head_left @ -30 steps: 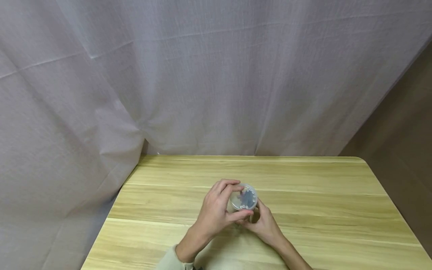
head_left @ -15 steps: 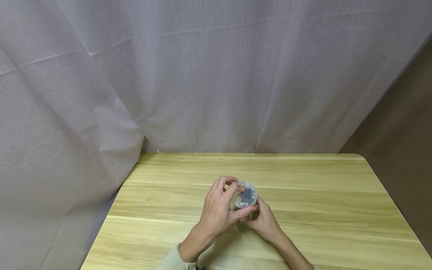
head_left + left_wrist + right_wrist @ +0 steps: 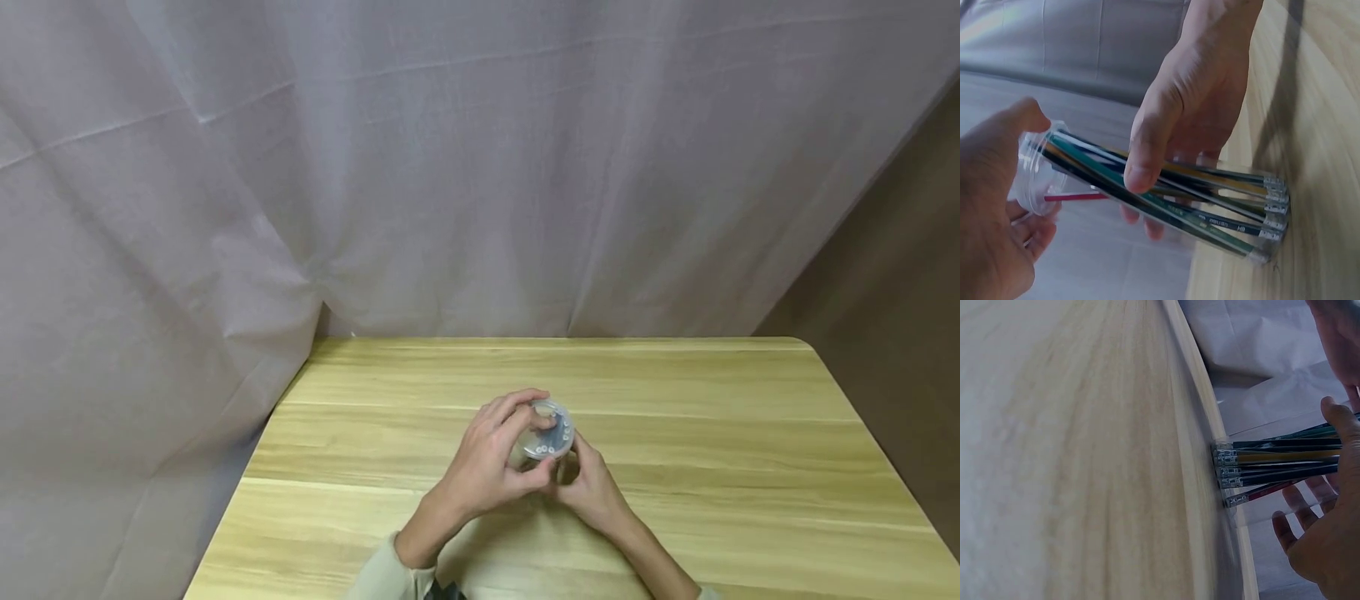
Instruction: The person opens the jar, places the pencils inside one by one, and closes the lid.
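Note:
A clear plastic tube (image 3: 1219, 240) stands on the table, several pencils (image 3: 1204, 219) inside it. In the left wrist view, silvery ferrules show at the tube's base, and one pencil is red (image 3: 1075, 196). My left hand (image 3: 480, 462) grips the clear round lid (image 3: 1040, 172) at the top, its thumb at the near rim. A finger of that hand lies over the lid in the head view. Lower down, my right hand (image 3: 595, 497) holds the tube's body, with the thumb (image 3: 1141, 169) on one side and the fingers on the other. Whether the lid sits fully on is unclear.
The light wooden table (image 3: 712, 417) has a back edge against a grey curtain (image 3: 450, 183). A brown surface (image 3: 885, 275) rises beyond the right edge. A pale sleeve (image 3: 390, 575) covers the left forearm.
My left fingers have shifted over the lid, one of them moving right across its top. The tube top has moved slightly. My right hand keeps its hold on the tube.

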### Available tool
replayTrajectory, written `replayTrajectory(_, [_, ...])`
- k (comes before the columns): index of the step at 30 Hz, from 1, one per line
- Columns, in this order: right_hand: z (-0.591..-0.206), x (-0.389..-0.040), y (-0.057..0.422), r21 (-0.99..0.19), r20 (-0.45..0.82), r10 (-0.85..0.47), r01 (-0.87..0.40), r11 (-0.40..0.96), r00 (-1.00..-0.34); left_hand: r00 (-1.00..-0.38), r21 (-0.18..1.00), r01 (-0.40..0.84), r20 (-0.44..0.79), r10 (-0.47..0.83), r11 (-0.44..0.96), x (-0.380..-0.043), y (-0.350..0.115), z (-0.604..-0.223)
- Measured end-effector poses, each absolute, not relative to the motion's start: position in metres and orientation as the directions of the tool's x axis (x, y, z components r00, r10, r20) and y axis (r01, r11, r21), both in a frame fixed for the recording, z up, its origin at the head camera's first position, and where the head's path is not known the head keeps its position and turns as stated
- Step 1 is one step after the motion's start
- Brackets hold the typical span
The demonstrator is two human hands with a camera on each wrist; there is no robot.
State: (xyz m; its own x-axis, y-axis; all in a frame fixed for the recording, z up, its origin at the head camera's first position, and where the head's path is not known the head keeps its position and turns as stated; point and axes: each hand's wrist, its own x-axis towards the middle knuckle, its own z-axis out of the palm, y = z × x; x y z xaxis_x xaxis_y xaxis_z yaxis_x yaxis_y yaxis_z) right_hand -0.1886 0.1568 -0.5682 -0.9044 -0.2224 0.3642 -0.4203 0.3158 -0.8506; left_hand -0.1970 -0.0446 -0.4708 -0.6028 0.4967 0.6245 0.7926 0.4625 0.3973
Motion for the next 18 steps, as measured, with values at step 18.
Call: replayTrajectory(18, [-0.5685, -0.1881, 0.1571, -0.851, 0.361, -0.225, -0.418, 0.318, -0.905, -0.614, 0.39, 0.776, 0.648, 0.451, 0.496, -0.2002, -0.0433, -0.4737])
